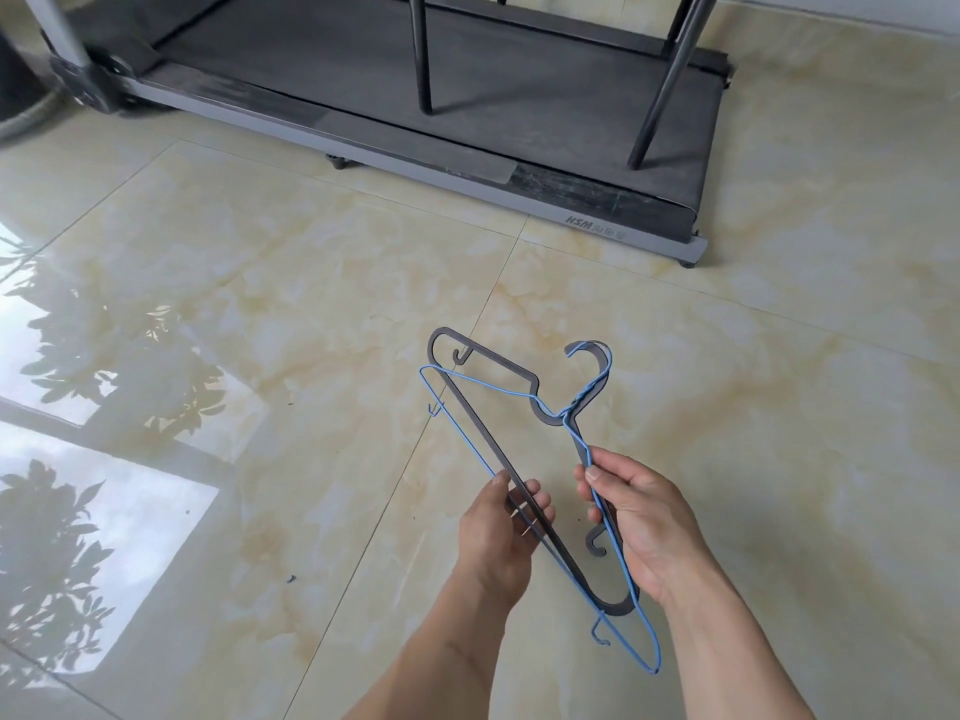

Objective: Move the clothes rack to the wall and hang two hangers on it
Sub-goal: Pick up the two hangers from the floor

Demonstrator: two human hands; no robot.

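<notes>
Two hangers lie stacked together in my hands above the floor: a dark grey plastic hanger and a thin blue wire hanger. My left hand pinches the grey hanger's bottom bar, with the blue wire running beside it. My right hand grips the sloping shoulder of both hangers. Their hooks point away from me, up and to the right. Of the clothes rack I see only two dark legs, standing on the treadmill at the top of the view.
A grey treadmill lies flat across the top of the view, its near corner at the right. Glossy beige floor tiles spread all around, with window and plant reflections at the left. A grey post and hose sit at the top left.
</notes>
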